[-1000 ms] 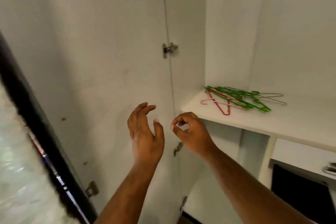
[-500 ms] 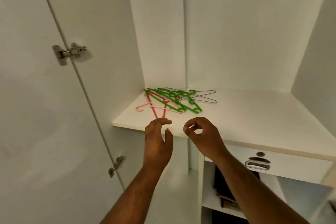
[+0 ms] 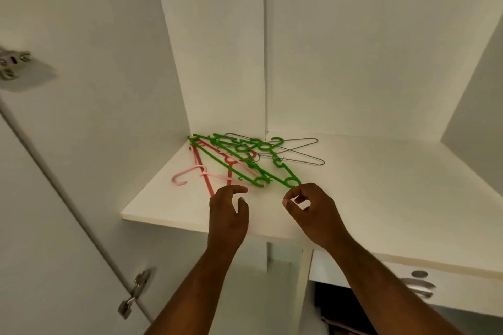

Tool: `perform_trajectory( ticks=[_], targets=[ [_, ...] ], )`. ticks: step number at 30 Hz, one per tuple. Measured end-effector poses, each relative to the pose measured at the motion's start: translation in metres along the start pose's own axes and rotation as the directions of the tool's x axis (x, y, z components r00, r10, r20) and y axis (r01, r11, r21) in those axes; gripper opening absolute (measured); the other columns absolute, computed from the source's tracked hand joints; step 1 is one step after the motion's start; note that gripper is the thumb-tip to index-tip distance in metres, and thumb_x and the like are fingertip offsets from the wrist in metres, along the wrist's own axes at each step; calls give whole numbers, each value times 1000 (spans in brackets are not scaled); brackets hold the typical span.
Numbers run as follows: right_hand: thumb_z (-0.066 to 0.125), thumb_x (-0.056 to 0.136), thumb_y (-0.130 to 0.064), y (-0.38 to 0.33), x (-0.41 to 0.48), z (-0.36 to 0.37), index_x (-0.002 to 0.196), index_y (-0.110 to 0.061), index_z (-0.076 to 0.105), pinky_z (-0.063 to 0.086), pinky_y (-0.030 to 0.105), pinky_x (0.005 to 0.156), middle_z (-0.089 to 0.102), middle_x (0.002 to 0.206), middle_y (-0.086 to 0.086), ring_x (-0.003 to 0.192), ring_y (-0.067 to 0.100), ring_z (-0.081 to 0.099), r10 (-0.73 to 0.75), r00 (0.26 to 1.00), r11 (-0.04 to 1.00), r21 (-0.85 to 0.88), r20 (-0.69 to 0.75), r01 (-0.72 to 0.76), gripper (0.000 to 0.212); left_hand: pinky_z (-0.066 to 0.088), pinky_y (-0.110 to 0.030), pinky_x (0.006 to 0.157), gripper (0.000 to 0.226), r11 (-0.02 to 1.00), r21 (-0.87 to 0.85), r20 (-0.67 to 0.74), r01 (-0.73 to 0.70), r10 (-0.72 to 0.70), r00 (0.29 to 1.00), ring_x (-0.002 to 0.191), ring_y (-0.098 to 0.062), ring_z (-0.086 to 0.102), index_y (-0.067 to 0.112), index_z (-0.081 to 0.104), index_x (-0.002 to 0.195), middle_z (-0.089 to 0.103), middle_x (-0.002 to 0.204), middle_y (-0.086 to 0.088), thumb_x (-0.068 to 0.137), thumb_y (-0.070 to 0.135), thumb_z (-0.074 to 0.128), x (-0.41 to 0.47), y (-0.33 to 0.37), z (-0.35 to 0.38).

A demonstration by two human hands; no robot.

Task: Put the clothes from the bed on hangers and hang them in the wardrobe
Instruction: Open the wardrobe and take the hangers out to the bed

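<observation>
From the head camera we look into the open wardrobe [image 3: 353,49], its white walls meeting in a corner above a broad white shelf [image 3: 381,185]. The hangers lie in a loose pile on the left rear part of that shelf, close to the corner. The green hangers [image 3: 245,164] lie on top, fanned out with their long bars running toward us and to the right. Under them we see a red hanger [image 3: 209,183] and a pink hanger [image 3: 187,173], whose hook curls toward the shelf's left edge. Two thin wire hangers [image 3: 295,149] stick out to the right of the pile.

Our left hand [image 3: 227,216] hovers over the front of the shelf, fingers loosely bent and thumb held apart, gripping nothing. It is just in front of the near end of the red hanger. Our right hand [image 3: 317,215] is beside it, fingers curled in, thumb tip close to the forefinger tip, with nothing seen between them. The near end of a green hanger lies right at its knuckles; we cannot tell whether they touch.

At left stands the open door [image 3: 54,171] with an upper hinge [image 3: 13,62] and a lower hinge [image 3: 133,294]. Under the shelf at right is a drawer [image 3: 462,294] with a metal handle [image 3: 419,285].
</observation>
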State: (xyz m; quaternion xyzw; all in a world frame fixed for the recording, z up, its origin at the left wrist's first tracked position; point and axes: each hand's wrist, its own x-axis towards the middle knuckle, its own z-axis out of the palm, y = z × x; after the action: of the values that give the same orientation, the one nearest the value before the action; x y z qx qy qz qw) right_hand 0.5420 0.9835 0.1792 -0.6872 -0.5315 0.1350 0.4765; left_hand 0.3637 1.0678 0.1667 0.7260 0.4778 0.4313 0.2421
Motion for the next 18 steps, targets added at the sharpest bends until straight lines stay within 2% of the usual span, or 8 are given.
perform_trajectory(
  ticks=[4,7,9,11,13,15,18],
  targets=[
    [74,88,-26,22,49,23,98,-36,64,41,20,87,54,109,-15,106,7,48,-135,991,957,-259,-7,129,17,36,-25,99,21,997,-24,-18,67,-67,998,119,-18,52,23,65,113,64,121,2,98,10,57,57,-40,9],
    [76,86,-32,29,85,39,109,-36,67,45,36,90,54,117,-10,114,13,45,-190,981,916,-368,-47,160,25,38,-26,101,19,998,-50,-23,49,-50,998,116,-12,49,20,65,115,62,121,2,98,13,58,90,-60,14],
    [76,85,-44,32,106,48,118,-37,65,46,41,92,53,125,-9,120,14,43,-162,986,911,-389,-33,136,35,40,-26,98,18,998,-49,-12,34,-34,999,111,-9,48,20,65,113,61,118,4,98,13,59,106,-68,22],
    [67,82,-66,34,119,53,129,-39,60,44,42,97,51,134,-10,127,14,38,-70,991,890,-442,114,113,54,44,-27,95,17,999,-35,19,19,-18,1000,109,-9,49,22,64,110,57,111,8,97,12,59,112,-69,29],
    [52,79,-83,36,131,58,134,-40,55,42,44,102,47,141,-11,132,15,34,58,957,832,-544,284,111,70,45,-27,93,15,1000,-10,42,-29,30,999,106,-9,51,21,64,108,57,106,10,97,14,58,114,-71,33],
    [46,75,-88,37,144,60,126,-36,59,44,42,100,51,134,-9,128,17,40,103,932,792,-595,347,134,74,46,-27,92,13,997,6,57,-82,82,995,103,-8,51,19,65,106,61,105,7,96,15,57,116,-75,36],
    [59,79,-76,35,159,60,99,-29,65,49,37,85,57,105,-7,109,16,47,68,917,792,-580,393,189,51,47,-29,91,14,991,39,43,-129,128,991,101,-6,50,22,64,103,61,103,9,94,12,58,116,-79,39]
  ],
)
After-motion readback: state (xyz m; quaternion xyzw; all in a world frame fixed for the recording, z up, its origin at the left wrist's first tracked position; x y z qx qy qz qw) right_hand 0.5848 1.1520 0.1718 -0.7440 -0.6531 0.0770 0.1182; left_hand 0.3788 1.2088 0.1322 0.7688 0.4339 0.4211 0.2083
